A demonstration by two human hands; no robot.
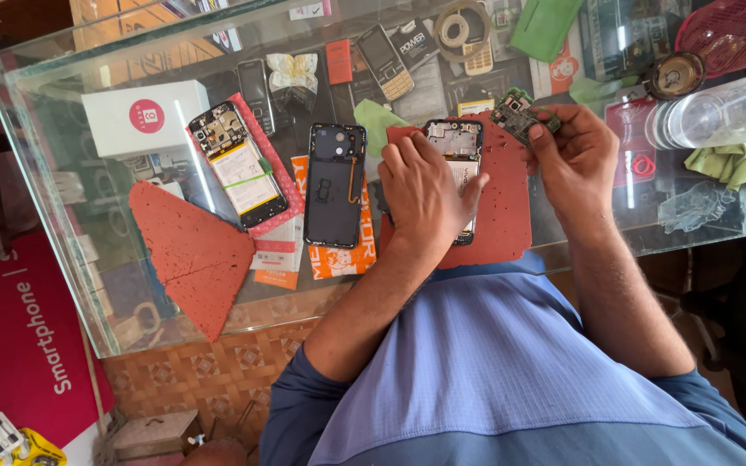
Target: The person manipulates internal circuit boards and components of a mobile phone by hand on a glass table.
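Circuit board point(518, 113) pinched in right hand point(573, 157) fingers just beside the opened phone point(458, 164), left hand point(423, 192) flat on it; reseating needs careful alignment.

Table point(62, 259): clear glass, glossy, smooth, with bright streaks of reflected light.
Mat point(502, 207) under the left hand point(425, 194): red rubbery sheet, matt, pitted with small holes.
Opened phone point(459, 147) beneath the left hand: metal frame, dull sheen.
Circuit board point(518, 112) in the right hand point(573, 155): green, matt, studded with tiny metal parts.
Back cover point(335, 185) left of the left hand: dark plastic, glossy.
Box point(144, 116) far left: white card, matt.
Rag point(727, 162) right of the right hand: green cloth, crumpled.
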